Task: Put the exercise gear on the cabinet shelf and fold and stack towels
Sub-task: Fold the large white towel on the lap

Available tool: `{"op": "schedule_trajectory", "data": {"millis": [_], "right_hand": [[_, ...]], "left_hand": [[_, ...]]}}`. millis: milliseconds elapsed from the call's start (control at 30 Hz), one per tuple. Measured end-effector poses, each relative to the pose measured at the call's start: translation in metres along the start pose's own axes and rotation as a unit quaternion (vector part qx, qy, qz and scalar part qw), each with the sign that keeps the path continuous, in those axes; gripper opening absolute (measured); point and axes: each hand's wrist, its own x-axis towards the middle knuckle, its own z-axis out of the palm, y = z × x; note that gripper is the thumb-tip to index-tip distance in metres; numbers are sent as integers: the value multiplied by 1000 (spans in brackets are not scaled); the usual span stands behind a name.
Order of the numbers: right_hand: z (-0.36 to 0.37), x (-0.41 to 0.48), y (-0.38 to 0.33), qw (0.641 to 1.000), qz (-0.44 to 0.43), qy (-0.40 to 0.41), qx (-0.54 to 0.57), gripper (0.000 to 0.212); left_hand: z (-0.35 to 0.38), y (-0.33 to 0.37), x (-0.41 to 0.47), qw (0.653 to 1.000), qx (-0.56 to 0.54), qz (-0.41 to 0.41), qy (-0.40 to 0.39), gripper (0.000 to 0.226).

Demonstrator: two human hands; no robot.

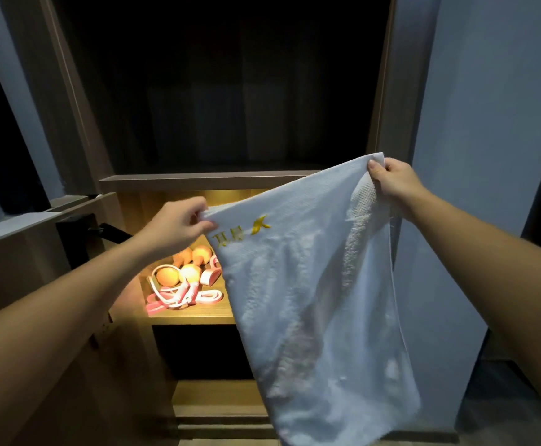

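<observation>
Towel point(311, 284), white terry, held up in the air in front of the open cabinet, spread between both hands and hanging free below them.

Head view, the only one:
- Left hand point(179, 225) pinches the lower of the two top corners, fingers point(203, 217) closed on the hem just beside the yellow embroidery point(259, 225).
- Right hand point(394, 181) pinches the other top corner, held higher, thumb pressed on the cloth. The top edge therefore slopes up to the right.
- Cloth hangs in loose vertical folds; one side edge near the right hand has curled over, showing the looped pile. Bottom edge reaches almost to the frame's foot.
- Exercise gear point(182, 281), orange rounded pieces with pink and white rope or bands, lies in a heap on the lit cabinet shelf point(195, 317), partly behind the towel. That part of the task looks done.
- Dark compartment above, over the upper shelf board point(204, 181); contents cannot be made out.

Handling, as judged: light, limp, no stiffness, so it sags wherever unsupported. Pile is grippy, unlikely to slip from a pinch. Nothing fragile. Best held at corners or along the hem, as now. To fold, level the two corners first, then bring them together and let the weight straighten the drape. Curled edge may need flattening for a neat stack.
</observation>
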Motion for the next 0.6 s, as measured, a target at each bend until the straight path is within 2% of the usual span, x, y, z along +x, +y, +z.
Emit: {"op": "schedule_trajectory", "data": {"millis": [67, 133, 167, 233, 267, 333, 400, 467, 500, 533, 600], "right_hand": [[-3, 6, -11, 1000, -10, 26, -4, 31], [-7, 10, -22, 997, -25, 64, 20, 34], [-8, 10, -23, 997, -28, 71, 26, 35], [-1, 6, -14, 999, 2, 50, -20, 33], [5, 1, -5, 997, 37, 22, -63, 31], [14, -6, 4, 992, 65, 2, -112, 35], [13, -3, -7, 993, 15, 68, -93, 36], [13, -3, -24, 988, -61, 141, 1, 27], [14, -3, -26, 986, -80, 146, 21, 24], [19, -5, -22, 990, -68, 121, -20, 24], [34, -17, 6, 977, 37, 1, -208, 33]], "left_hand": [[-12, 2, 21, 994, -60, -11, 89, 10], [-21, 6, 41, 968, -191, -30, 157, 21], [-20, 7, 48, 947, -272, -68, 159, 25], [-6, 5, 56, 910, -359, -187, 85, 13], [5, 2, 56, 906, -348, -233, 59, 9], [14, 0, 62, 925, -287, -230, 96, 12], [5, 6, 72, 928, -250, -185, 203, 15], [-4, 12, 81, 907, -282, -159, 269, 13], [-2, 10, 84, 905, -282, -165, 273, 14], [5, 9, 83, 923, -233, -185, 246, 19], [29, -3, 69, 949, -103, -252, 161, 30]]}}
